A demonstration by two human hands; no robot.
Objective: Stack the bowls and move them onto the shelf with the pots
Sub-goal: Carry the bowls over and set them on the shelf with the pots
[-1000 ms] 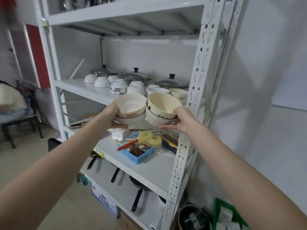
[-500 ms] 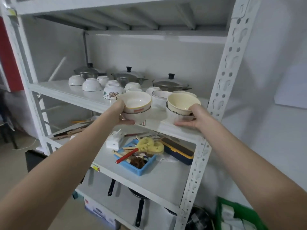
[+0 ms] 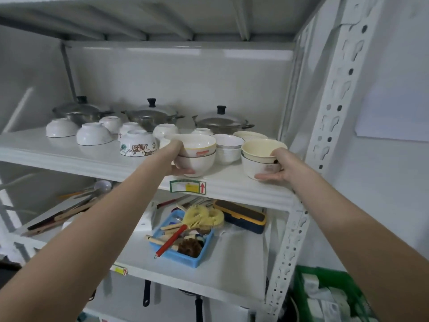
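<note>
My left hand (image 3: 177, 159) grips a stack of two white bowls (image 3: 199, 154), its base on the front of the white shelf (image 3: 92, 163). My right hand (image 3: 277, 168) holds a second stack of two cream bowls (image 3: 260, 156) near the shelf's right front corner, its base at the shelf surface. Three steel pots with lids (image 3: 151, 113) stand along the back of this shelf. Several bowls (image 3: 94, 134) lie upside down in front of them, one with a flower pattern (image 3: 137, 146). Another upright stack of white bowls (image 3: 228, 147) sits between my two stacks.
The white perforated upright post (image 3: 334, 112) rises just right of my right hand. On the shelf below are a blue tray of brushes (image 3: 183, 256), a dark and yellow case (image 3: 241, 216) and wooden utensils (image 3: 62, 217). A green crate (image 3: 329, 296) is at the lower right.
Both hands have carried their bowl stacks up and forward from in front of the rack onto the pot shelf. The view has moved closer to the shelf.
</note>
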